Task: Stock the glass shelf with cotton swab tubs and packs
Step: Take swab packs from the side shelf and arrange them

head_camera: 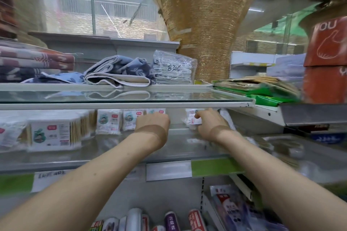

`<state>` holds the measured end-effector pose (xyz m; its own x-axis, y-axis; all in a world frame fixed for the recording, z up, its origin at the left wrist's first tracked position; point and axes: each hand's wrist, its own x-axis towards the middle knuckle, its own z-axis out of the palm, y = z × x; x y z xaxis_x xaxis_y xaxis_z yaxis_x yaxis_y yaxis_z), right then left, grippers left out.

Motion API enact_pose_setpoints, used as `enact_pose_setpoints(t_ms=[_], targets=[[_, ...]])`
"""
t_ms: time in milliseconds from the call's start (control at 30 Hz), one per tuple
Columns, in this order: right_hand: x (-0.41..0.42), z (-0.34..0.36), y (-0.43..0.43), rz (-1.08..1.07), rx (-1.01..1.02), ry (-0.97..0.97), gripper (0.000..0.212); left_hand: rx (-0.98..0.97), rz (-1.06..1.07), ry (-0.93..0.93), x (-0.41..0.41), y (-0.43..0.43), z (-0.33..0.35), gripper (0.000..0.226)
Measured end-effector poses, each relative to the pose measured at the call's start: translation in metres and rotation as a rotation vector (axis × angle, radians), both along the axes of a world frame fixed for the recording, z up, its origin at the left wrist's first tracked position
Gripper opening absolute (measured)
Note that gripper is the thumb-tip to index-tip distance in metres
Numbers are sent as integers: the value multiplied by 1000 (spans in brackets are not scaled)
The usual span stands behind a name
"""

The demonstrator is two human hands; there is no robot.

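**A:** Head view. Grips?

**B:** Right hand pinches a small pack at the back of the middle shelf, right of centre. Left hand is curled beside the row of small packs. Its fingers are hidden, so I cannot tell if it holds anything.

**A:** Handling?

**B:** Probably light. The film wrap looks slick, and the sticks inside should stiffen it. Best taken by the edges.

**A:** Contents?

**B:** The large pack on the left shows swab sticks packed tight through its clear side. No tubs that I can make out. The upper glass shelf holds folded towels.
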<state>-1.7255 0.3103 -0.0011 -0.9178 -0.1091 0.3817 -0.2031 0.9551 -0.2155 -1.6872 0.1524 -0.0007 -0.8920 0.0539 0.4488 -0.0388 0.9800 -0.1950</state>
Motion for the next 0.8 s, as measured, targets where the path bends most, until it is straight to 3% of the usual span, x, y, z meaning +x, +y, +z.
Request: enact_pose_setpoints(t_ms=[100,400,667,800], targets=[[-10,-2,7,3,90,24,50,29,-24,12,-4,-4,-4,19],[-36,-9,4,-59,224,76,43,105,-66,-34,-12,-19,-11,8],[-27,1,3,-14,220,96,27,136,-50,-34,-5,-33,-7,19],[-10,5,1,79,76,93,19,172,-109,-45,3,-37,-4,25]])
